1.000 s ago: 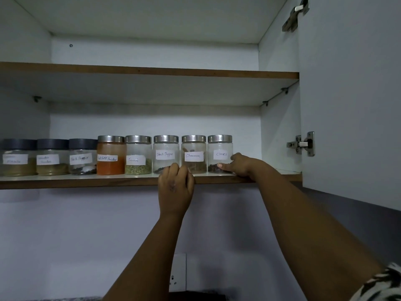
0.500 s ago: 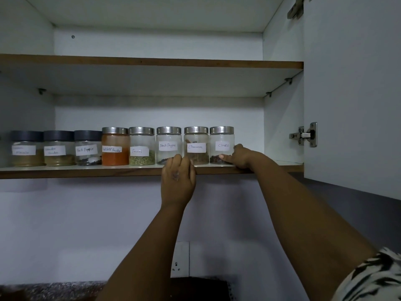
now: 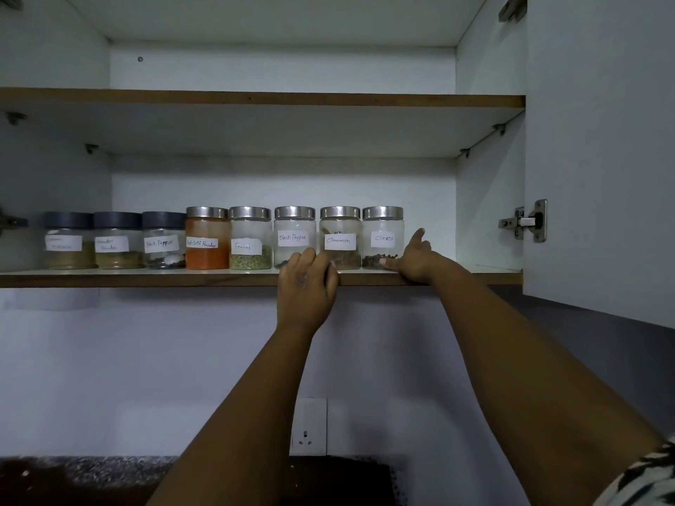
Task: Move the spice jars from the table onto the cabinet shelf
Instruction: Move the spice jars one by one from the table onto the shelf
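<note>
Head view, what have the hands got?

— Left hand (image 3: 306, 283) is up at the front edge of the lower cabinet shelf (image 3: 146, 278), fingers loosely curled, knuckles toward the camera. Its fingertips lie in front of the base of the "Black Pepper" jar (image 3: 294, 236) and the "Cinnamon" jar (image 3: 339, 237). I can't tell whether it touches either; it grips nothing that shows.

— And the right hand?

— Right hand (image 3: 412, 260) lies just right of the "Cloves" jar (image 3: 382, 236). Thumb laid along the jar's base at the front, one finger raised by the jar's right side, the palm at the shelf edge. It is spread, not wrapped round the jar.

— Where are the other jars?

— All in one row on that shelf, upright, running left from the left hand: "Fennel" jar (image 3: 250, 238) next to Black Pepper, then the orange chilli powder jar (image 3: 206, 238), steel lids on all five so far. Farther left stand three dark-lidded jars (image 3: 117, 239), their labels partly blurred.

— Anything else?

— Upper shelf (image 3: 255, 100) above the hands. To the right of the right hand, the open cabinet door (image 3: 599, 147) with its hinge (image 3: 526, 221). Below the arms, a wall socket (image 3: 309, 426) and a speckled tabletop (image 3: 91, 465).
</note>
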Demonstrator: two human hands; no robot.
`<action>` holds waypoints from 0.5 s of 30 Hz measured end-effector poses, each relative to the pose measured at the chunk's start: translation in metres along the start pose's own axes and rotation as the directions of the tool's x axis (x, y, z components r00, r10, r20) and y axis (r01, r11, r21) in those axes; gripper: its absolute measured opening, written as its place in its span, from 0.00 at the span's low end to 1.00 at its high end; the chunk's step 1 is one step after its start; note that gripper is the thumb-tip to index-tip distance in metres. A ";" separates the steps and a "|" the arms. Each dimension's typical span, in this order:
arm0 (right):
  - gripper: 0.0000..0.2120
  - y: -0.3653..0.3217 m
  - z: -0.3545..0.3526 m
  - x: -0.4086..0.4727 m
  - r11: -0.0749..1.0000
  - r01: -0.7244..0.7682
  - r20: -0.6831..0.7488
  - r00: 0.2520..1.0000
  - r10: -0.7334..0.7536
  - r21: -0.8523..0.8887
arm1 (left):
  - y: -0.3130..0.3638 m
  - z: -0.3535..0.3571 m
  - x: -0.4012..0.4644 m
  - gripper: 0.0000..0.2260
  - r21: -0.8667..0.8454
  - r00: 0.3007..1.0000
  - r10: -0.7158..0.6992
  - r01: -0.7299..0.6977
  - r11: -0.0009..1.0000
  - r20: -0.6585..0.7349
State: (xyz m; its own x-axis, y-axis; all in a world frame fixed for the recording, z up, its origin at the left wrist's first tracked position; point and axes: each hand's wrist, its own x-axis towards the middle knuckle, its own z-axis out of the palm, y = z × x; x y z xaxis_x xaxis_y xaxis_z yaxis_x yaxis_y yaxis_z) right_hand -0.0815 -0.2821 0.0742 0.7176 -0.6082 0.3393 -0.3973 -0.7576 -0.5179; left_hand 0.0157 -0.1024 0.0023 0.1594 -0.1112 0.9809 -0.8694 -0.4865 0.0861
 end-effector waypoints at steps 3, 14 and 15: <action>0.45 0.005 0.007 -0.012 0.986 0.008 -0.069 0.997 -0.020 -0.164 | 0.005 -0.003 -0.001 0.08 -0.005 0.999 -0.034 0.034 0.999 0.007; 0.29 0.039 0.105 -0.107 0.946 0.197 -0.486 0.819 -0.303 -0.258 | -0.001 -0.031 -0.081 0.15 -0.227 0.974 -0.211 0.226 0.947 0.086; 0.29 0.043 0.127 -0.119 0.952 0.198 -0.471 0.834 -0.288 -0.232 | -0.007 -0.034 -0.108 0.18 -0.195 0.961 -0.237 0.261 0.945 0.140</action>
State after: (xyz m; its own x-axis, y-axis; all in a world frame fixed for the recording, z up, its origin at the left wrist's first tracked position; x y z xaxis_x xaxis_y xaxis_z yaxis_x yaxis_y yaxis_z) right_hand -0.1113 -0.2123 -0.0880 0.4431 -0.4002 0.8022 -0.3687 -0.8970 -0.2438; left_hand -0.0109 -0.0576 -0.0981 0.4246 -0.1129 0.8983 -0.8715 -0.3198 0.3717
